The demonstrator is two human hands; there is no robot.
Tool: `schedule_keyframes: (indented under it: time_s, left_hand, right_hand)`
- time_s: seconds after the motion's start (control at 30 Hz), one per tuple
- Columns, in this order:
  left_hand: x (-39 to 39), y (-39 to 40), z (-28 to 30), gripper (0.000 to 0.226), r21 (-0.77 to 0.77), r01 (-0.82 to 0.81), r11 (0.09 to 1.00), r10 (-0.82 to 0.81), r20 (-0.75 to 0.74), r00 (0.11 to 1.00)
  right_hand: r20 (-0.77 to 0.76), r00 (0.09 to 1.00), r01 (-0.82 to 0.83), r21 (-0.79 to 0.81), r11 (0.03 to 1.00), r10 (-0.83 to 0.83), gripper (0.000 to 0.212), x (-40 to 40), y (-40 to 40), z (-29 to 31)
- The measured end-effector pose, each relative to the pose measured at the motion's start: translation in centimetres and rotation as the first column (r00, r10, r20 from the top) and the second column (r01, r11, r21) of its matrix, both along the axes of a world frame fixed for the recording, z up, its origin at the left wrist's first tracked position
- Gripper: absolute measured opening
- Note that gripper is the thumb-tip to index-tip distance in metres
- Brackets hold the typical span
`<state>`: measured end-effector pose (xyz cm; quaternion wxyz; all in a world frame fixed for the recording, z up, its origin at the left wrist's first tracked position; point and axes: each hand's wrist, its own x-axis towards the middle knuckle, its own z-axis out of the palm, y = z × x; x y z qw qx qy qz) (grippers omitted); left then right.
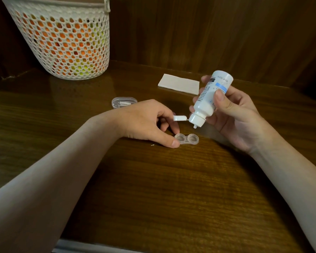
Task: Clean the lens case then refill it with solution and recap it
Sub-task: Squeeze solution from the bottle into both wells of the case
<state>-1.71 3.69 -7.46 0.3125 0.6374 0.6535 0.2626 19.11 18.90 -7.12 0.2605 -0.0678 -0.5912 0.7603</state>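
Observation:
A clear two-well lens case (pixel 187 138) lies uncapped on the brown wooden table (pixel 153 189). My left hand (pixel 146 121) pinches its left end between thumb and fingers. My right hand (pixel 232 114) grips a white solution bottle (pixel 209 99) with a blue label, tipped upside down. Its nozzle hangs just above the case, and its flip cap (pixel 180 117) hangs open toward the left. No liquid is visible leaving the nozzle.
A folded white tissue (pixel 179 83) lies behind the bottle. A clear plastic lid or box (pixel 124 102) with small white pieces sits behind my left hand. A white mesh basket (pixel 62 37) holding orange and yellow items stands at the back left, by the wooden wall.

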Motion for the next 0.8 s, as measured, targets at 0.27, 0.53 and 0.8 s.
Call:
schedule_keyframes:
  time_s: [0.27, 0.53, 0.8]
  left_hand:
    - [-0.4, 0.0, 0.1, 0.031, -0.014, -0.002, 1.000, 0.001, -0.018, 1.000]
    - [-0.5, 0.2, 0.0, 0.035, -0.027, 0.002, 1.000, -0.004, -0.052, 0.999]
    - [-0.5, 0.1, 0.0, 0.035, -0.016, -0.001, 1.000, 0.000, -0.056, 0.998]
  right_hand:
    - [0.047, 0.998, 0.032, 0.004, 0.999, -0.032, 0.063, -0.8, -0.9, -0.6]
    - [0.085, 0.996, 0.041, -0.043, 0.998, -0.037, 0.049, -1.0, -0.9, -0.9]
    - [0.086, 0.996, 0.015, -0.042, 0.999, -0.011, 0.047, -1.3, -0.9, -1.3]
